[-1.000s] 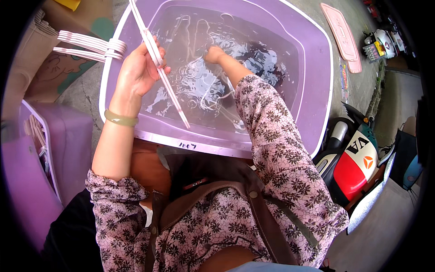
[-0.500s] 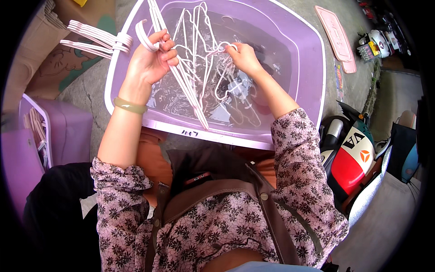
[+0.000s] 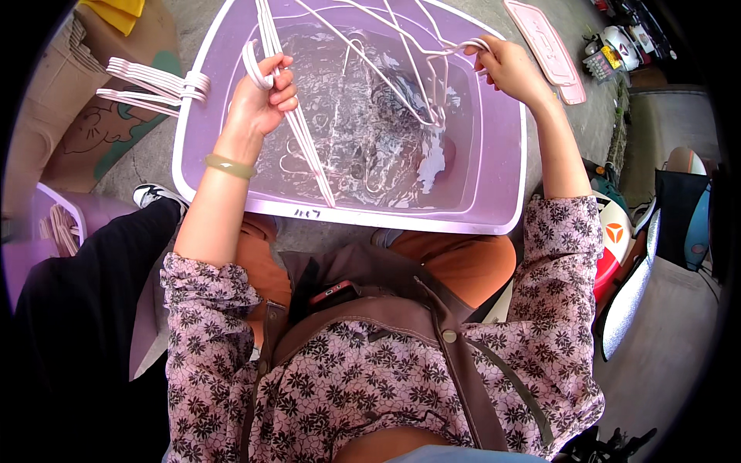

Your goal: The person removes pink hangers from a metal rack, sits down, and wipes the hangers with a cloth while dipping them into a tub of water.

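Observation:
My left hand (image 3: 266,96) is closed around the hooks of a bundle of white clothes hangers (image 3: 306,147), which slants over the near left part of a purple tub (image 3: 494,177). At the tub's right side my right hand (image 3: 508,71) grips the hooks of a few other white hangers (image 3: 437,85), held above the water (image 3: 332,100). Their far ends run out past the top of the picture. More hangers show faintly under the rippling water. Several white hangers (image 3: 158,83) hang by their hooks over the tub's left rim.
A cardboard box (image 3: 96,127) stands left, above a second purple tub (image 3: 58,197) with hangers inside. Close by is another person's black-trousered leg (image 3: 108,255). A pink lid (image 3: 544,50) lies beyond the tub; a red and white scooter (image 3: 610,239) stands right.
My right hand has moved right and away from me, lifting hangers out of the water. My left hand keeps its bundle nearly in place. The other person's leg has come further into view.

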Motion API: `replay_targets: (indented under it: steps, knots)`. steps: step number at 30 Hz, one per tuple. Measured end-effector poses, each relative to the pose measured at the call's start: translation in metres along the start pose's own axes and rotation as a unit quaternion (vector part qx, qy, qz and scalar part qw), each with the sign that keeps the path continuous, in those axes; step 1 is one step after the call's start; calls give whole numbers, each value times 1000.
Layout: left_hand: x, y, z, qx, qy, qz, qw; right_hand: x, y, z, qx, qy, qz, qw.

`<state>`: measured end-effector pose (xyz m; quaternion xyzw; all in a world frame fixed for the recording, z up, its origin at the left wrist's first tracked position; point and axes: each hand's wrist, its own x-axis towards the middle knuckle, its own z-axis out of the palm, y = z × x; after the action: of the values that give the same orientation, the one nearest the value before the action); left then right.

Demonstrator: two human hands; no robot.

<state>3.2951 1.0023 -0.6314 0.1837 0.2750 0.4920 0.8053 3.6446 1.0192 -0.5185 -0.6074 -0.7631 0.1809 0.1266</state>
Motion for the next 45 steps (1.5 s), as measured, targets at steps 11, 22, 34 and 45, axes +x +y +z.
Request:
replay_targets:
  steps: [11,22,34,45]
  knots:
    - [3,-9,31,196,-63,34,978,1,-32,22,-270,-143,-244,920]
    - [9,-33,36,122,-78,-54,988,28,-123,35,-179,-40,-521,833]
    - [12,-6,12,33,-59,-26,997,62,-54,112,141,203,-119,962]
    - [4,-8,13,16,-19,-9,1000,32,110,389,179,-346,208,897]
